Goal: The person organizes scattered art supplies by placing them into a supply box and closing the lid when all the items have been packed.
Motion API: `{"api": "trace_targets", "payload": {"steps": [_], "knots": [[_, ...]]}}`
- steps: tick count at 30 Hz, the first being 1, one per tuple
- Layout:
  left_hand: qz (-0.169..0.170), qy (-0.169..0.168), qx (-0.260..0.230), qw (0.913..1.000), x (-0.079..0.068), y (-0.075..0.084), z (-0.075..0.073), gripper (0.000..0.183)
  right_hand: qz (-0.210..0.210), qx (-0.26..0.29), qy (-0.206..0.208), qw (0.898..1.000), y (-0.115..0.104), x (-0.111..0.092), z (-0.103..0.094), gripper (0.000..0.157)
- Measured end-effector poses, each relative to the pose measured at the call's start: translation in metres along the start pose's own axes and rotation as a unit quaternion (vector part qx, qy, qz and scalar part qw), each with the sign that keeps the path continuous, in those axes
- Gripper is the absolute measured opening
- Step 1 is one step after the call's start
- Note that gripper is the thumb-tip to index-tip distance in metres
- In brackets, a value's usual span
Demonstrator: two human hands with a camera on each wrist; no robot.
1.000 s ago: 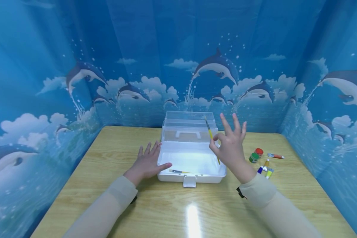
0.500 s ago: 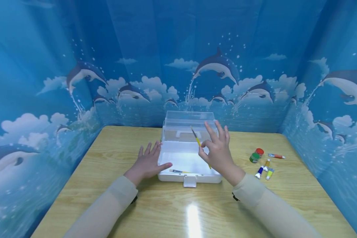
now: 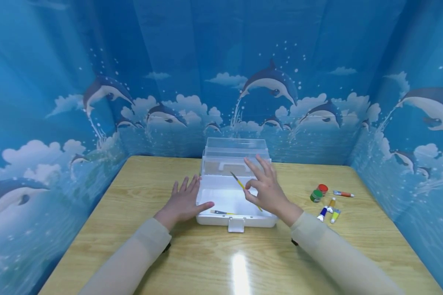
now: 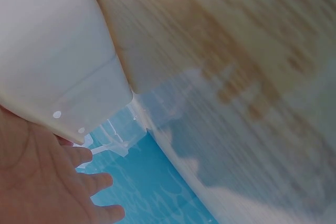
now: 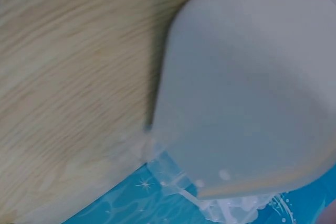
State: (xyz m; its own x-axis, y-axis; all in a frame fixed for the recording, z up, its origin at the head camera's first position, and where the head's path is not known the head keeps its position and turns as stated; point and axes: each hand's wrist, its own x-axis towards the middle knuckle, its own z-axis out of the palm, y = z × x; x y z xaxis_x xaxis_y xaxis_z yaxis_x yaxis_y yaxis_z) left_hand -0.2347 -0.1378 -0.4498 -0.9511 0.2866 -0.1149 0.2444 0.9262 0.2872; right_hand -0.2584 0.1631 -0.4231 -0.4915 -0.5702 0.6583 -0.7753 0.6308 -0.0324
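A white plastic box (image 3: 221, 221) with its clear lid (image 3: 236, 143) raised stands on the table. Over its right half, my right hand (image 3: 269, 194) pinches a yellow-handled paintbrush (image 3: 238, 181) between thumb and index finger, the other fingers spread. The brush tilts with its bristles up and to the left. My left hand (image 3: 182, 203) lies with straight fingers against the box's left side, its thumb over the rim. Inside, near the front wall, a second paintbrush (image 3: 221, 212) lies flat. In the left wrist view, the left hand (image 4: 47, 177) rests along the box wall (image 4: 63, 66).
To the right of the box are a green paint pot (image 3: 316, 196), a red paint pot (image 3: 323, 188), an orange-red paint tube (image 3: 343, 194) and several smaller tubes, one of them blue (image 3: 323, 213). A dolphin-print curtain (image 3: 221, 82) encloses the wooden table (image 3: 151, 180).
My right hand has moved left and slightly down with the paintbrush, from the box's right edge to over its inside. The brush tilts further left. My left hand stays where it was.
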Motion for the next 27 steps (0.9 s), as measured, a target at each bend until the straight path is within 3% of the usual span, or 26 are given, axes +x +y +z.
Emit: {"api": "trace_targets", "payload": {"steps": [12,19,27], "knots": [[-0.003,0.004,0.002,1.0000,0.000,0.002,0.001,0.103,-0.024,0.009,-0.115,0.993,0.013,-0.009,0.006,0.007],[-0.003,0.007,-0.001,1.0000,-0.001,0.003,-0.001,0.102,-0.040,0.002,-0.140,0.989,0.017,-0.011,0.009,0.005],[-0.002,0.001,0.008,1.0000,0.001,0.001,0.000,0.109,-0.019,0.005,-0.181,0.983,0.015,-0.013,0.011,0.005]]}}
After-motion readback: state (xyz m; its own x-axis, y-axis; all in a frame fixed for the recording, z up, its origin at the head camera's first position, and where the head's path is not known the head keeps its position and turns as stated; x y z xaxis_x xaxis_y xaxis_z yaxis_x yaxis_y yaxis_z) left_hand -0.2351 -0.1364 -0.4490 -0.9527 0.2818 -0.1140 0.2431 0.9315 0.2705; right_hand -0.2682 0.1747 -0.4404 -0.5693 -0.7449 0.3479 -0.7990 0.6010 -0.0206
